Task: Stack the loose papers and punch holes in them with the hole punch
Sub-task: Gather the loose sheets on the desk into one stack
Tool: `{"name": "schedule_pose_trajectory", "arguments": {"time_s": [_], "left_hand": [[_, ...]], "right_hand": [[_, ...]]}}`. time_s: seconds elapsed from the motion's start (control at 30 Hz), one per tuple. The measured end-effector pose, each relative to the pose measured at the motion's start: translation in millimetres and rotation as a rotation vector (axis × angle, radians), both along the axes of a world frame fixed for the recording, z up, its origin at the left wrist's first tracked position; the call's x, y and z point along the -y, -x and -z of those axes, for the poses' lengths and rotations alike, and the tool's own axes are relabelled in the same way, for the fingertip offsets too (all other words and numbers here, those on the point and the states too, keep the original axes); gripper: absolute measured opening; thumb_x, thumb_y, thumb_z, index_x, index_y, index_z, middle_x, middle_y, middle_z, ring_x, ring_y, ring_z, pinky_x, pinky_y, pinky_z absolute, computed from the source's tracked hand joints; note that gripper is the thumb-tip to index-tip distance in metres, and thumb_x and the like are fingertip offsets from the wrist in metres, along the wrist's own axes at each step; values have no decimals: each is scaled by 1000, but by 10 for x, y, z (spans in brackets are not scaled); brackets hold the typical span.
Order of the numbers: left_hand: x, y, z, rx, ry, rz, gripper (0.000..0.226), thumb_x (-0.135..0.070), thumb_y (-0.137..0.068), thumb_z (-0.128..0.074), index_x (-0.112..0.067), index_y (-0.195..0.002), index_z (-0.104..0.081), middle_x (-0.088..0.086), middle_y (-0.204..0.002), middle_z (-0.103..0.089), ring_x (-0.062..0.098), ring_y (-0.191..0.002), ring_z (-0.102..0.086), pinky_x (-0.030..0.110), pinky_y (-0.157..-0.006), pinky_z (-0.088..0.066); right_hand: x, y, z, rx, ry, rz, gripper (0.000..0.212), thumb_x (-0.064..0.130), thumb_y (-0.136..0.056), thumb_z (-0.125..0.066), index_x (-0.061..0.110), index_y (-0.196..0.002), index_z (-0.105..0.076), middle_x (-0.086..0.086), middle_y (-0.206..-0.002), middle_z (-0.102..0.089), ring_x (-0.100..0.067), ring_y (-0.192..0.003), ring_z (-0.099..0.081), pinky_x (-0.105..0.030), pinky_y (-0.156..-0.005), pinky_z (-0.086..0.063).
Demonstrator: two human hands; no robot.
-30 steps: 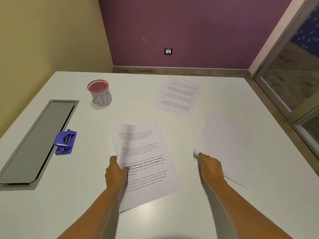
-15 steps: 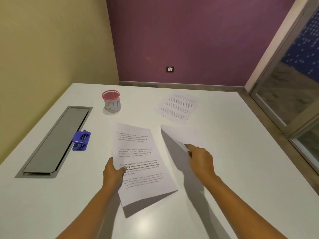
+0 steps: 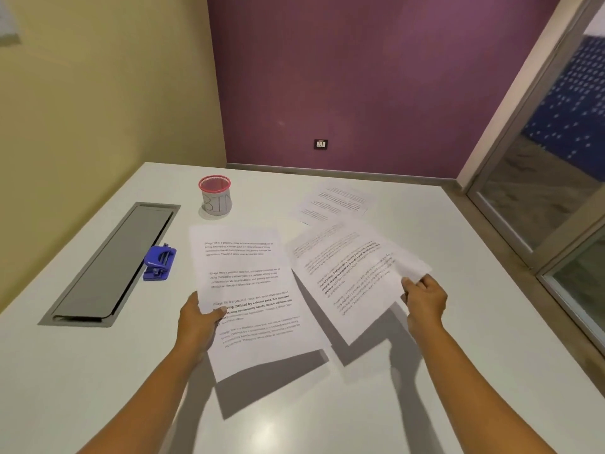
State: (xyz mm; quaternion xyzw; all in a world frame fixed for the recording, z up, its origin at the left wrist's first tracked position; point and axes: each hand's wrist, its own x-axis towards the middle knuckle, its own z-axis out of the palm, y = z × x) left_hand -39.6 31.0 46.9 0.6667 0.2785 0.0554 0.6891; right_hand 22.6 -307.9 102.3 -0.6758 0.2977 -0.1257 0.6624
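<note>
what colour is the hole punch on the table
Blue. The hole punch shows best in the head view, beside the grey recessed panel.

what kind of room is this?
Probably an office meeting room: a white table with a flush cable hatch, a hole punch and printed papers, a glass partition at right.

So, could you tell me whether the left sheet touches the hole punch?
Apart. The head view shows bare table between the hole punch and the edge of the sheet that the left hand holds.
</note>
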Motion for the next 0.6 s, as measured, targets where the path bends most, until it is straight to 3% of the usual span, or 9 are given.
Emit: {"name": "schedule_pose_trajectory", "arguments": {"time_s": [0.1,0.17,0.23,0.33,0.4,0.5,0.6], "left_hand": [[-25,46,-30,-1,-7,-4,37,9,-82,-59,-5,-115,-52,12,-109,-62,30,-96,-60,38,-85,-48],[-23,81,-25,-8,3,-7,38,9,-82,-58,-4,-117,-51,13,-111,-62,30,-96,-60,38,-86,-48],[-21,112,-8,-20,16,-6,39,10,-83,-57,-2,-119,-50,13,-113,-61,31,-97,-60,38,-86,-47],[-6,146,3,-40,56,-14,39,11,-83,-55,-2,-120,-51,15,-117,-61,31,-96,-59,38,-86,-47],[7,153,8,-52,92,-6,38,12,-84,-53,0,-120,-52,18,-119,-60,31,-96,-59,38,-87,-46],[27,136,12,-91,143,4,37,12,-85,-51,1,-121,-52,19,-121,-60,31,-95,-58,39,-85,-47],[87,111,12,-133,207,21,36,10,-87,-50,-3,-121,-53,15,-116,-61,30,-89,-59,36,-72,-50]], "right_hand": [[71,32,113,-58,12,44,6,-2,-85,-58,0,-80,-61,-1,-70,-57,-17,-68,-54,-33,-74,-53],[81,48,153,-66,18,67,26,-3,-85,-58,12,-64,-55,3,-63,-53,-14,-60,-53,-24,-63,-50],[63,78,151,-72,-16,79,21,-3,-86,-57,11,-71,-59,2,-68,-57,-18,-67,-60,-26,-65,-52],[-10,103,53,-30,-129,115,12,-5,-86,-56,4,-92,-63,-15,-100,-68,-29,-90,-66,-35,-82,-55],[-75,111,-71,33,-186,97,15,-5,-87,-54,7,-94,-61,-16,-111,-66,-23,-86,-64,-30,-80,-53],[-222,110,-335,147,-212,-29,16,-3,-90,-52,9,-98,-59,-11,-109,-66,-13,-81,-64,-26,-79,-52],[-428,104,-574,248,-261,-182,19,0,-91,-51,16,-98,-59,5,-96,-67,-9,-85,-66,-27,-82,-56]]}}
